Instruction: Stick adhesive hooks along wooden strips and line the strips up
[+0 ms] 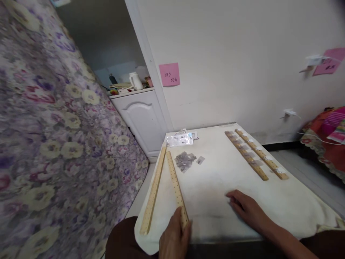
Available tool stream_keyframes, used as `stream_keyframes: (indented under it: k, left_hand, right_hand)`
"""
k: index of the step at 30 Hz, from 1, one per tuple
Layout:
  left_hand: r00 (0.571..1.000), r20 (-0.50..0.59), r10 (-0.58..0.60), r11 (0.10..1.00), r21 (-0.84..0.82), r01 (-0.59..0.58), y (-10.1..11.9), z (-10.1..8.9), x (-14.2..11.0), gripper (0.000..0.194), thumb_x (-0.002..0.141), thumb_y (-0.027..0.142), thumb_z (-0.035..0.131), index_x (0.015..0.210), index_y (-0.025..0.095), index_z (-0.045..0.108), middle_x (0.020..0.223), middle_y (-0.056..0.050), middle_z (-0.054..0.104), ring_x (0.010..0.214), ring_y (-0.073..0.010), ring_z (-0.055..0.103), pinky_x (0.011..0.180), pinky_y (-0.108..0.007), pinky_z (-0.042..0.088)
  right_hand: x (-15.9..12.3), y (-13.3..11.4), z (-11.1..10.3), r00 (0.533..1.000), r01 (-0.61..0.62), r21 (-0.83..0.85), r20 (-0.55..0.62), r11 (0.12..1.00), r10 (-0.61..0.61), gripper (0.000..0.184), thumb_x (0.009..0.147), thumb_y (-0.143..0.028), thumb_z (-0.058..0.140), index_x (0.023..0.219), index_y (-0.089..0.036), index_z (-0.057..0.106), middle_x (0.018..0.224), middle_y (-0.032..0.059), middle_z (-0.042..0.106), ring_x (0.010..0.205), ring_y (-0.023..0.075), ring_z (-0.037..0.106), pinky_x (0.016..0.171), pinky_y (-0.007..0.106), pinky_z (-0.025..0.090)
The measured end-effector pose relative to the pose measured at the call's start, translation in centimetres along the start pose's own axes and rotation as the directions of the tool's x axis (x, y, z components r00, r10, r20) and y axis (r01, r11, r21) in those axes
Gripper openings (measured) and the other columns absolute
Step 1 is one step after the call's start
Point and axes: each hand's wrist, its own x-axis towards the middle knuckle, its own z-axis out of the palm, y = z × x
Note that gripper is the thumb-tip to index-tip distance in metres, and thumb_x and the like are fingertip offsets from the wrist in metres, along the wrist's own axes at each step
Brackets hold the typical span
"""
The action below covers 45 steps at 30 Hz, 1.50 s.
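Note:
My left hand is closed around the near end of a light wooden strip with rows of small holes. The strip lies lengthwise on the white-covered table. A second wooden strip lies to its left along the table edge. My right hand rests on the cloth, holding nothing, its thumb and forefinger a little apart. Beyond the held strip is a pile of small clear packets with dark bits inside, and one single packet beside it.
At the right lie two more wooden strips bearing small clear packets and white pieces. Flat clear packaging lies at the far left corner. A floral curtain hangs at left; a wall stands behind the table.

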Motion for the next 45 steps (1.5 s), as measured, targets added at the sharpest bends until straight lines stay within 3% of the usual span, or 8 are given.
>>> stream_keyframes:
  k: [5,9,13,17,27,33,39,45]
  left_hand:
    - [0.993,-0.110,0.042,0.977,-0.203,-0.064,-3.1,-0.6,1.2,0.043,0.089,0.045,0.035,0.120,0.019,0.051,0.116,-0.012,0.063,0.108,-0.0236,0.058,0.092,-0.035,0.042]
    - [0.992,-0.121,0.045,0.962,-0.263,-0.076,-4.7,-0.4,2.3,0.036,0.086,0.044,0.040,0.105,0.018,0.055,0.076,-0.004,0.066,0.074,-0.0207,0.063,0.069,-0.030,0.047]
    - [0.996,-0.084,-0.013,0.921,-0.389,-0.021,-5.4,0.1,3.2,0.032,0.082,0.046,0.044,0.095,0.019,0.054,0.053,0.006,0.048,0.049,-0.0149,0.053,0.049,-0.025,0.040]
    - [0.996,0.026,-0.081,0.806,-0.587,0.081,-5.8,0.6,3.6,0.039,0.077,0.057,0.046,0.091,0.021,0.050,0.048,0.011,0.042,0.032,-0.0105,0.043,0.036,-0.022,0.032]
    - [0.996,0.049,-0.081,0.725,-0.682,0.093,-5.6,0.7,3.5,0.040,0.075,0.058,0.047,0.090,0.021,0.047,0.051,0.011,0.042,0.030,-0.0074,0.041,0.031,-0.019,0.027]
    - [0.997,0.059,-0.051,0.762,-0.643,0.077,-5.8,0.7,3.5,0.031,0.078,0.049,0.047,0.091,0.021,0.049,0.051,0.010,0.042,0.032,-0.0095,0.044,0.033,-0.021,0.029]
    - [0.988,-0.014,0.152,0.961,-0.230,-0.151,-4.3,-2.2,4.9,0.019,0.084,0.032,0.043,0.090,0.019,0.056,0.058,0.003,0.055,0.056,-0.0135,0.055,0.052,-0.023,0.036]
    - [0.973,-0.037,0.226,0.973,0.053,-0.224,-3.3,-5.7,9.1,0.021,0.085,0.021,0.038,0.095,0.018,0.056,0.077,-0.003,0.064,0.075,-0.0169,0.060,0.066,-0.025,0.038]
  right_hand:
    - [1.4,-3.9,3.3,0.998,-0.050,0.129,0.044,0.990,0.044,0.019,0.083,-0.027,0.046,0.096,-0.021,0.058,0.074,0.0015,0.064,0.067,0.0180,0.060,0.063,0.029,0.046]
    - [4.0,-9.0,8.1,0.997,-0.041,0.129,0.076,0.991,0.031,0.030,0.080,-0.028,0.053,0.109,-0.020,0.055,0.083,0.0026,0.066,0.068,0.0165,0.061,0.069,0.030,0.047]
    - [7.0,-13.4,12.4,0.994,-0.081,-0.094,0.067,0.992,0.087,0.050,0.074,-0.040,0.061,0.117,-0.016,0.050,0.104,0.0111,0.061,0.091,0.0264,0.062,0.079,0.037,0.046]
    - [8.7,-14.9,14.6,0.985,-0.133,-0.265,0.071,0.955,0.157,0.048,0.073,-0.038,0.060,0.113,-0.014,0.050,0.110,0.0150,0.056,0.092,0.0308,0.062,0.077,0.040,0.046]
    - [4.0,-12.5,11.7,0.997,-0.058,-0.363,0.019,0.930,0.070,0.030,0.075,-0.023,0.051,0.105,-0.019,0.051,0.104,0.0100,0.059,0.084,0.0247,0.064,0.071,0.034,0.047]
    - [-2.3,-7.2,8.2,0.995,0.020,-0.350,0.094,0.936,0.014,0.052,0.075,-0.022,0.052,0.126,-0.025,0.044,0.130,0.0131,0.053,0.097,0.0269,0.064,0.082,0.040,0.051]
    - [-4.1,-4.3,6.9,0.991,0.044,-0.359,0.137,0.932,0.006,0.056,0.073,-0.025,0.057,0.129,-0.021,0.050,0.133,0.0166,0.052,0.110,0.0311,0.060,0.089,0.043,0.052]
    - [-4.4,-2.3,7.3,0.991,0.108,-0.316,0.105,0.943,-0.078,0.056,0.074,-0.031,0.062,0.129,-0.023,0.053,0.129,0.0141,0.057,0.111,0.0308,0.060,0.086,0.038,0.054]
